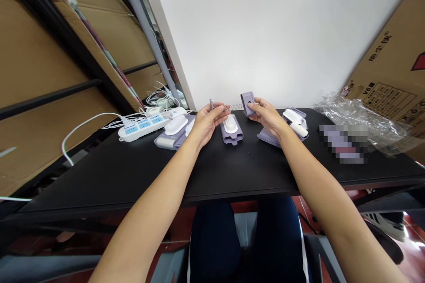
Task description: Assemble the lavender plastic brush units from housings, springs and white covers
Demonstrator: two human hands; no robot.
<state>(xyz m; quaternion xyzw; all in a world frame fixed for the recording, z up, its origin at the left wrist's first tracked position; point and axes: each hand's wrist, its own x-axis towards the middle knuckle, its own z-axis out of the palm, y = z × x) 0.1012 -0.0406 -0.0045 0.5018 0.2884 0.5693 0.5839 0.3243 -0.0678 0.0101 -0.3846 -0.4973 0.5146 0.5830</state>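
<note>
Over the back of the table, my right hand (pixel 264 116) grips a small purple plastic housing (pixel 247 103) with a round dark hole in its face. A thin metal coil spring (pixel 236 107) stretches from the housing toward my left hand (pixel 211 119), whose fingers are pinched on the spring's other end. A narrow purple piece (pixel 211 105) pokes up beside the left fingers; most of it is hidden. Below and between both hands lies a purple holder (pixel 232 132) with a white ribbed oval part on it. Near my right wrist sit more purple parts (pixel 269 137) and a white roll-shaped piece (pixel 299 130).
White and purple parts (pixel 175 125) lie left of my left hand, by a white power strip (pixel 146 127) with cables. Clear plastic wrap (pixel 368 117) and a blurred-out item (pixel 341 143) lie on the right. A white wall (pixel 265 31) rises behind the black table (pixel 239 172); cardboard boxes (pixel 392 66) flank it.
</note>
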